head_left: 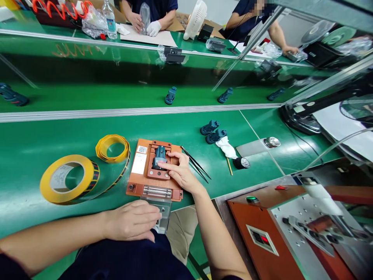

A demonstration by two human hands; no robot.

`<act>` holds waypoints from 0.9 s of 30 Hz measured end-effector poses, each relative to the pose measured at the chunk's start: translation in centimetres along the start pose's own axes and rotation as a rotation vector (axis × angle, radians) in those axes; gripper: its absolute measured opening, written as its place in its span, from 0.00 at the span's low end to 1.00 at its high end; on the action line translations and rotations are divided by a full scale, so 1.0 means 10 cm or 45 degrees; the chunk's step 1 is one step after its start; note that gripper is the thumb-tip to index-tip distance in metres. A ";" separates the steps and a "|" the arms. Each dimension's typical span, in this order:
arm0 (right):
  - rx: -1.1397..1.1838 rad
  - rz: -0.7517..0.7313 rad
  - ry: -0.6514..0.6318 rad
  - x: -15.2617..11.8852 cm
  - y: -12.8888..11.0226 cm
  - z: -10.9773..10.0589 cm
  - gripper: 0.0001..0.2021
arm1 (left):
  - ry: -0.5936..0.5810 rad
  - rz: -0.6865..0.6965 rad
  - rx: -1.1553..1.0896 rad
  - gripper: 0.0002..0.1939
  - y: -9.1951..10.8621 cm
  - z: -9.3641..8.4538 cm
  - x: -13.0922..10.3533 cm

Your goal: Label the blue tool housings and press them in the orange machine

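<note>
A teal power-tool housing [160, 154] sits in the recess of an orange-brown fixture [136, 179] on the green bench. My right hand [183, 172] reaches over the fixture from the right, fingers apart, one fingertip touching the housing and another at the recess's edge. My left hand [134, 221] lies with stretched fingers over the clear hinged flap [165, 214] at the fixture's near edge. What lies under its palm is hidden. Close to my right hand are black tweezers [196, 165].
Left of the fixture stand a large yellow label roll [68, 179] and a smaller yellow strip coil [112, 148]. Two more housings [216, 136], a white cloth [226, 147] and a metal-capped bottle [258, 146] lie right. An orange machine [262, 233] stands lower right. Co-workers sit across the rail.
</note>
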State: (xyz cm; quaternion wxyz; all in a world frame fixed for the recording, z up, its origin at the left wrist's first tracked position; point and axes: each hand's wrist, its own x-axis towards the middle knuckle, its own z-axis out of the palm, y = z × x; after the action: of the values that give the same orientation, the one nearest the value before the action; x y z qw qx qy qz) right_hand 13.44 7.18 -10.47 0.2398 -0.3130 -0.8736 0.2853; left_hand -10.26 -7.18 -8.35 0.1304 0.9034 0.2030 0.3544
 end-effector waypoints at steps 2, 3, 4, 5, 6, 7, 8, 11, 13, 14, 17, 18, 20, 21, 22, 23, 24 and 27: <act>-0.005 0.008 0.016 0.07 0.00 -0.02 0.20 | -0.001 -0.001 -0.006 0.13 0.00 -0.01 0.01; -0.004 0.015 0.026 0.10 -0.01 -0.02 0.20 | -0.002 -0.004 -0.004 0.12 -0.01 -0.01 0.02; -0.002 0.023 0.032 0.13 -0.02 -0.03 0.20 | -0.001 -0.007 0.000 0.12 0.00 -0.01 0.02; 0.003 0.027 0.032 0.13 -0.04 -0.03 0.20 | 0.001 -0.009 0.005 0.12 0.00 -0.01 0.02; 0.012 0.026 0.025 0.13 -0.07 -0.03 0.20 | 0.007 -0.008 0.008 0.12 0.00 -0.01 0.01; 0.021 0.024 0.010 0.12 -0.09 -0.03 0.20 | 0.018 -0.004 0.010 0.12 0.00 -0.01 0.01; 0.027 0.022 -0.008 0.11 -0.12 -0.02 0.20 | 0.030 0.003 0.009 0.12 0.00 0.00 0.01; 0.023 0.045 0.014 0.10 -0.17 -0.01 0.20 | 0.068 0.027 0.007 0.12 -0.01 0.02 0.00; 0.007 0.127 0.148 0.16 -0.21 0.01 0.18 | 0.085 0.031 0.020 0.12 -0.02 0.03 0.00; -0.004 0.179 0.230 0.20 -0.24 0.01 0.17 | 0.091 0.031 0.029 0.12 -0.01 0.03 -0.01; -0.129 0.304 0.298 0.34 -0.37 0.01 0.19 | 0.109 0.050 0.030 0.13 0.01 0.02 -0.02; -0.200 0.318 0.255 0.37 -0.43 0.00 0.21 | 0.130 0.061 0.019 0.14 0.02 0.01 -0.01; -0.338 0.334 0.178 0.41 -0.55 -0.02 0.22 | 0.211 0.052 0.006 0.15 0.04 -0.03 0.06; -0.371 0.346 0.181 0.41 -0.61 -0.04 0.22 | 0.285 0.003 0.012 0.15 0.03 -0.05 0.13; -0.362 0.363 0.209 0.39 -0.67 -0.06 0.21 | 0.380 -0.096 0.028 0.17 0.02 -0.09 0.21; -0.311 0.382 0.247 0.36 -0.73 -0.09 0.20 | 0.501 -0.244 0.044 0.18 -0.01 -0.13 0.32; -0.232 0.398 0.284 0.32 -0.80 -0.13 0.19 | 0.637 -0.428 0.038 0.18 -0.05 -0.17 0.44; -0.011 0.360 0.370 0.15 -0.98 -0.25 0.22 | 0.947 -0.974 -0.379 0.20 -0.21 -0.30 0.84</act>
State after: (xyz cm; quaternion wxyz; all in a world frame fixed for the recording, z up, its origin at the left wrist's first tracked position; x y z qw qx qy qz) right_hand 9.89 2.76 -1.90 0.3195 -0.4713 -0.7784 0.2643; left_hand -7.32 -1.14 -2.05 0.2957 0.5511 0.4967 0.6018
